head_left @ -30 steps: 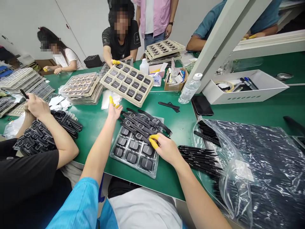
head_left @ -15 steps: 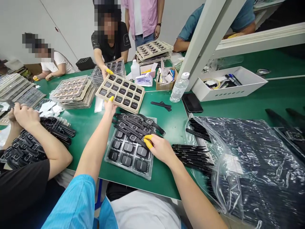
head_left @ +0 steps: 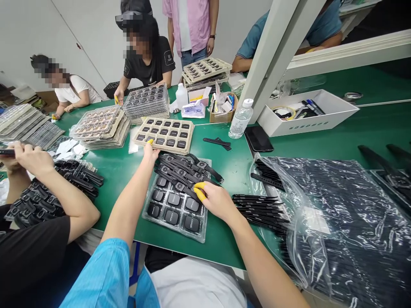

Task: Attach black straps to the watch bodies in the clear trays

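Observation:
My left hand (head_left: 150, 155) grips the near edge of a beige tray (head_left: 175, 149) filled with rows of black square watch faces, its yellow-tipped thumb on top. The tray lies low over the green table. Close in front of me is a clear plastic tray (head_left: 203, 229). Black square watch bodies sit in its nearer pockets, and several watches with black straps (head_left: 181, 172) lie across its far half. My right hand (head_left: 213, 197), with yellow finger cots on thumb and forefinger, pinches the strap end of a watch (head_left: 180, 187) there.
A plastic bag of black straps (head_left: 356, 205) covers the right side. A phone (head_left: 258, 138), a water bottle (head_left: 241, 119) and a white box (head_left: 308, 124) stand behind it. Stacked trays (head_left: 147, 102) line the far left. A co-worker's arms (head_left: 61, 184) are close on my left.
The beige tray has come down flatter toward the table in my left hand. The co-worker opposite has let go of it and drawn back. My right hand stays put.

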Tool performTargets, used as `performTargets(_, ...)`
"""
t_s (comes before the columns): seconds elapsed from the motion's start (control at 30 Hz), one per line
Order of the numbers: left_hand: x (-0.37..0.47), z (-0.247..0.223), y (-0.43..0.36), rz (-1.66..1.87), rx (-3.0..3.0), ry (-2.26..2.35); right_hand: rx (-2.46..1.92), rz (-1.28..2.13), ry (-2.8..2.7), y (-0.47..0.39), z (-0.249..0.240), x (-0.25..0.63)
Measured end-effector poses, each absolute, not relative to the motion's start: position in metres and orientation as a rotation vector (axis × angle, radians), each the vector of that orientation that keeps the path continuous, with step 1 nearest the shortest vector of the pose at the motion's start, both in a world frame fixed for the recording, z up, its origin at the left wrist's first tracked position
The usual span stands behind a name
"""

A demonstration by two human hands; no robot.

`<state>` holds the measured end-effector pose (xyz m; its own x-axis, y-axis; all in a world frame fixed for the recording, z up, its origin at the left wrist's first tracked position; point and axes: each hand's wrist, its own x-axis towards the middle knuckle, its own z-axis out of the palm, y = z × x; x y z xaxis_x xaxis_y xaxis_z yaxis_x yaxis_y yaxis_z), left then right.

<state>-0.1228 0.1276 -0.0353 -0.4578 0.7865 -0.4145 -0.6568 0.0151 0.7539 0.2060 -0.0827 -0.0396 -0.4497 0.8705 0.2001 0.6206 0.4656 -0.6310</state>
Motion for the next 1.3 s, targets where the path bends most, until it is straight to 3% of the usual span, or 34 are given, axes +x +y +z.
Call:
performTargets(0.43,-0.149,-0.016,0.098,1.349,0.209,1.334,-1.223,0.676,-2.205,-0.083,-0.041,0.206)
performTargets(0.67,-0.142,-0.011,0.072,1.439,0.307,1.428,-1.223,0.707,-2.186,-0.083,-0.040,0.207)
performTargets(0.83,-0.128,-0.008,0.007,1.593,0.526,1.467,-1.184,0.747,-2.141,-0.084,-0.041,0.207)
performTargets(0.93,-0.118,-0.024,-0.057,1.493,0.805,1.583,-1.168,0.713,-2.022,-0.080,-0.039,0.212)
performTargets(1.1,-0.111,-0.060,-0.145,1.106,1.429,1.729,-1.498,0.437,-1.790,-0.062,-0.036,0.246)
performTargets(1.3,-0.112,-0.071,-0.169,1.034,1.580,1.766,-2.085,0.158,-1.558,-0.045,-0.057,0.306)
